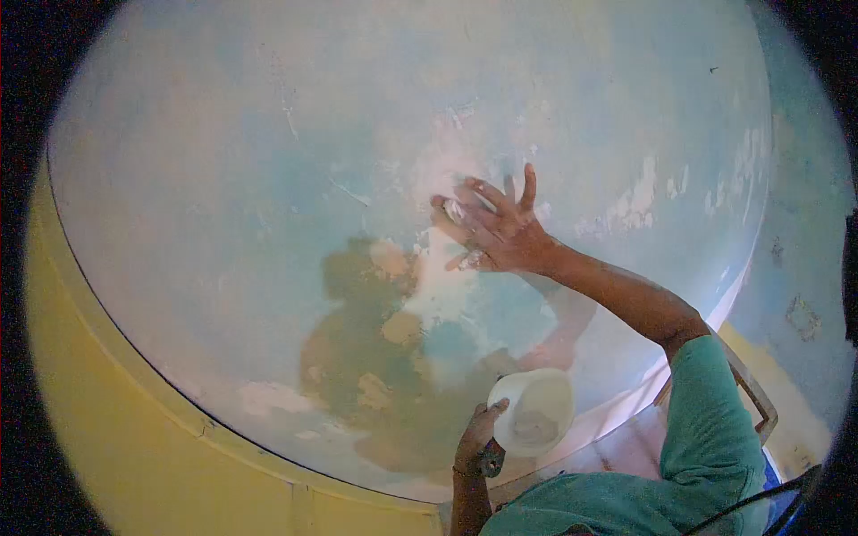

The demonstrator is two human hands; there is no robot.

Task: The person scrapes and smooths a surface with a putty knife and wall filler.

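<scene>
My right hand point(505, 228) is raised against the pale blue-white wall point(268, 179), its fingers spread apart. White paste point(454, 211) coats some of its fingertips, and a whitish patch point(442, 170) lies on the surface beside them. Lower down, my left hand point(480, 436) grips a white plastic bowl point(559, 397) by its rim, thumb over the edge. Some pale paste point(536, 427) sits in the bottom of the bowl. A dark handle-like piece point(492, 458) shows by the left palm; what it belongs to is hidden.
A yellow wall band point(134, 384) runs along the left and lower edge. White patches point(639, 196) mark the surface at the right. A brown bar-like frame point(755, 393) stands near my green sleeve point(710, 411). Shadows fall across the middle.
</scene>
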